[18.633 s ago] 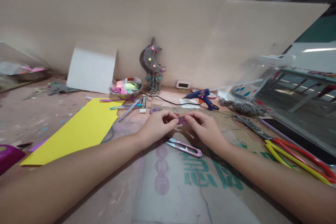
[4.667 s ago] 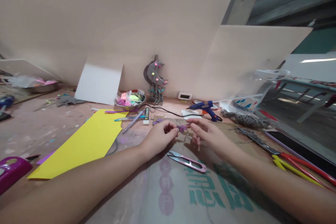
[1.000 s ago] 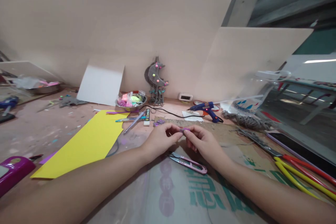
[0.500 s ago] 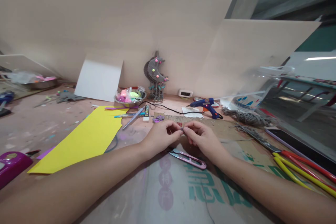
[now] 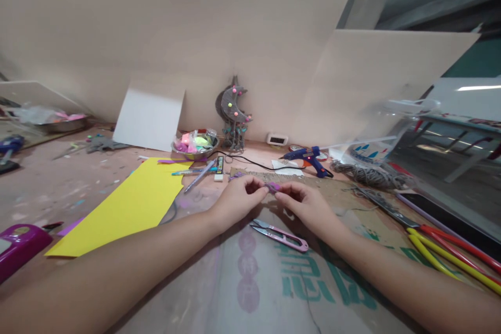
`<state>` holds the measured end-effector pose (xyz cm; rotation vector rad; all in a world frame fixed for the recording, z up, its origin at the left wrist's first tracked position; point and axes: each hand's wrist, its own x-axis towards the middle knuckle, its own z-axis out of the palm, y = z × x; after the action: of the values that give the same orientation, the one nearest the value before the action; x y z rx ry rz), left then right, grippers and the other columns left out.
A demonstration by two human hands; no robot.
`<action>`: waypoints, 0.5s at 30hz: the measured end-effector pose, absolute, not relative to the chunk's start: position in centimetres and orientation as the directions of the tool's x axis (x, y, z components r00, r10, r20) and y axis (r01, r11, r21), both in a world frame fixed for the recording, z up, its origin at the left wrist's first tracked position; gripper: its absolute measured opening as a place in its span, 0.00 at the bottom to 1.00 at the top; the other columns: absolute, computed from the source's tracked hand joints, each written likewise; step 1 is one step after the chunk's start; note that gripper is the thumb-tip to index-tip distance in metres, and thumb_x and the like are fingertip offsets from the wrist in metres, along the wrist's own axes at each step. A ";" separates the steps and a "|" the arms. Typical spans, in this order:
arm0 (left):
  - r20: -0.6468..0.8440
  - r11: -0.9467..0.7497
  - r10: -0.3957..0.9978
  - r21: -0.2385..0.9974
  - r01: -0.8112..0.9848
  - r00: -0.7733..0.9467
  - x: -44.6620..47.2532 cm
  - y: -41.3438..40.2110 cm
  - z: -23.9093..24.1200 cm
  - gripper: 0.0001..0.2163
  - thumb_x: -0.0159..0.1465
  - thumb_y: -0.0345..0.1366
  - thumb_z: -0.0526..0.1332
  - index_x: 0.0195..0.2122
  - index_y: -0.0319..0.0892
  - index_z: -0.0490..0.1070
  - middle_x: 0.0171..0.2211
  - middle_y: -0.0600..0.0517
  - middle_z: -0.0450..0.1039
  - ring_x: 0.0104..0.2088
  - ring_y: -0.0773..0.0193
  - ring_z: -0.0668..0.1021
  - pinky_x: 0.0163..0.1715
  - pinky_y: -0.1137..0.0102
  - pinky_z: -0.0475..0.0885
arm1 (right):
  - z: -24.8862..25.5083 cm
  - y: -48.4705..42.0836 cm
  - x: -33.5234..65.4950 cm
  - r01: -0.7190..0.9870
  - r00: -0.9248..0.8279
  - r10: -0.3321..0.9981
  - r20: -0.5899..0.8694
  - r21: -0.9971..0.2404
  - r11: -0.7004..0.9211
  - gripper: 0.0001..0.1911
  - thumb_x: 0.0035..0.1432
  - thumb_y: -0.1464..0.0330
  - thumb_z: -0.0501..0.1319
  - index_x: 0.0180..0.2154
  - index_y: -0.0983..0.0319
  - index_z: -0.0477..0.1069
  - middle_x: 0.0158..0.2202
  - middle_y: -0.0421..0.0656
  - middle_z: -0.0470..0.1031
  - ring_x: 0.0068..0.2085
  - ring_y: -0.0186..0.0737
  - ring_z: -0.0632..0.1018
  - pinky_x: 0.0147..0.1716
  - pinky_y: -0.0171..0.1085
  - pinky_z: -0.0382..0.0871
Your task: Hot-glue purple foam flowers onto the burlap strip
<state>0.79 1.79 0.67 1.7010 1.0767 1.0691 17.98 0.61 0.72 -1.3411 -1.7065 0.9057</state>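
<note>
My left hand (image 5: 235,198) and my right hand (image 5: 303,203) meet over the middle of the table, fingertips pinched together on a small purple piece (image 5: 272,187). Both hands hover just above a strip of brown burlap (image 5: 336,193). Pink thread snips (image 5: 279,234) lie on the printed sack (image 5: 274,282) right below my hands. What the purple piece is made of is too small to tell.
A yellow paper sheet (image 5: 129,206) lies at left, pens (image 5: 198,173) and a bowl of coloured bits (image 5: 193,143) behind it. A blue glue gun (image 5: 309,157), grey twine (image 5: 368,173), a moon ornament (image 5: 234,109), red and yellow-handled tools (image 5: 446,255) and a purple object (image 5: 19,245) surround.
My hands stay pinched together on the purple piece, shifting only slightly. The camera view tilted a little.
</note>
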 end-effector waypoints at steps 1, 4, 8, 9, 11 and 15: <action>0.221 -0.286 0.937 0.930 0.230 0.272 0.8 1.8 0.6 0.07 0.54 0.37 0.57 0.26 0.39 0.67 0.23 0.55 0.67 0.26 0.68 0.69 0.25 0.74 0.64 | 0.7 0.6 18.0 0.437 -0.153 0.979 0.134 -0.879 0.189 0.13 0.50 0.59 0.60 0.33 0.63 0.70 0.21 0.37 0.68 0.20 0.31 0.67 0.19 0.32 0.60; 0.237 -0.306 0.927 0.926 0.220 0.291 0.7 1.7 0.5 0.06 0.54 0.37 0.57 0.28 0.39 0.69 0.25 0.54 0.69 0.27 0.67 0.70 0.26 0.74 0.65 | 0.5 0.6 18.1 0.421 -0.153 0.980 0.131 -0.888 0.185 0.14 0.51 0.58 0.59 0.33 0.63 0.70 0.20 0.36 0.67 0.19 0.30 0.66 0.18 0.31 0.59; 0.277 -0.343 0.902 0.926 0.160 0.330 0.8 1.8 0.3 0.09 0.55 0.35 0.57 0.36 0.39 0.71 0.32 0.50 0.73 0.33 0.64 0.73 0.33 0.72 0.68 | 0.4 0.7 18.2 0.404 -0.155 0.978 0.138 -0.895 0.190 0.14 0.51 0.59 0.59 0.33 0.63 0.69 0.23 0.37 0.68 0.19 0.29 0.66 0.18 0.31 0.59; 0.277 -0.342 0.902 0.927 0.155 0.331 0.8 1.9 0.3 0.11 0.55 0.36 0.57 0.38 0.39 0.71 0.33 0.50 0.74 0.34 0.64 0.74 0.34 0.72 0.68 | 0.3 0.7 18.2 0.409 -0.153 0.978 0.139 -0.893 0.191 0.13 0.51 0.59 0.59 0.33 0.63 0.69 0.23 0.37 0.68 0.19 0.29 0.66 0.18 0.30 0.59; 0.267 -0.332 0.908 0.929 0.166 0.323 0.8 2.0 0.3 0.11 0.57 0.38 0.56 0.38 0.38 0.71 0.33 0.49 0.74 0.33 0.64 0.74 0.33 0.71 0.68 | 0.3 0.6 18.2 0.425 -0.151 0.978 0.143 -0.884 0.195 0.13 0.52 0.58 0.58 0.33 0.62 0.70 0.22 0.37 0.67 0.19 0.29 0.66 0.17 0.30 0.59; 0.237 -0.312 0.917 0.927 0.207 0.320 0.7 1.9 0.6 0.10 0.57 0.39 0.56 0.33 0.38 0.71 0.30 0.51 0.73 0.31 0.65 0.73 0.31 0.73 0.67 | 0.6 0.4 17.9 0.477 -0.147 0.976 0.163 -0.853 0.214 0.14 0.52 0.58 0.57 0.33 0.63 0.70 0.19 0.37 0.67 0.18 0.30 0.66 0.17 0.31 0.58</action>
<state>0.71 1.88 0.57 1.7342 1.0148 1.0477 17.86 0.38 0.59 -1.3623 -1.7420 0.8443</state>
